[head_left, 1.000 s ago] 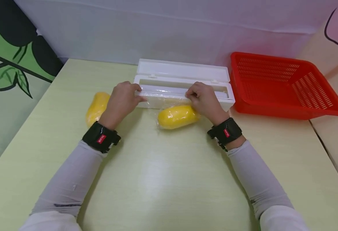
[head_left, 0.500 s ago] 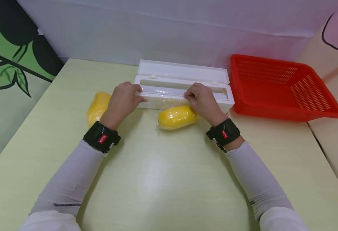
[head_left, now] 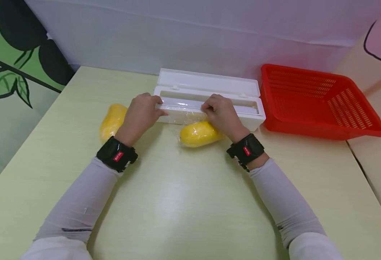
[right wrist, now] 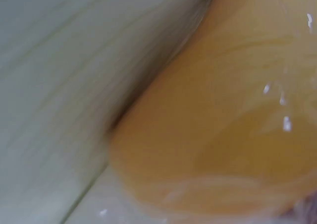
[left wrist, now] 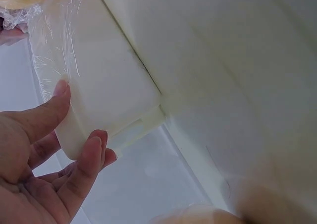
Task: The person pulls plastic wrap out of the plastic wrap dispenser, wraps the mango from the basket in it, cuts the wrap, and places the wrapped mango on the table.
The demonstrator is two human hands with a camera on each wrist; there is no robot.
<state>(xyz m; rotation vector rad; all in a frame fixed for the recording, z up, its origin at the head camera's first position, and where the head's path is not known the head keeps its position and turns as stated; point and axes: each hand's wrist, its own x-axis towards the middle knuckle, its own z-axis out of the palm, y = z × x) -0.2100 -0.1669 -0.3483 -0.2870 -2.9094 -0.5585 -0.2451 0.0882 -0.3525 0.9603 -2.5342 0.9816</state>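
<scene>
A white cling film dispenser (head_left: pixel 253 121) lies at the back of the table, its lid (head_left: pixel 210 77) tipped back and the roll showing inside. My left hand (head_left: pixel 141 115) grips its left end, thumb on the film-covered front in the left wrist view. With curled fingers, my right hand (head_left: pixel 222 115) pinches the clear cling film (head_left: pixel 188 116) at the front edge, right of the middle; its fingertips' contact is hidden. Below that hand, a yellow oblong fruit or vegetable (head_left: pixel 197 135) in film lies against the dispenser's front. It fills much of the right wrist view.
Left of my left hand lies another wrapped yellow piece (head_left: pixel 111 121), partly hidden by the wrist. A red slotted basket (head_left: pixel 307 126) stands just right of the dispenser. Behind the table (head_left: pixel 174 195) hangs a pale cloth (head_left: pixel 177 39).
My right hand has slid a little left along the dispenser's front edge. My left hand keeps its grip on the left end. The head view has shifted slightly.
</scene>
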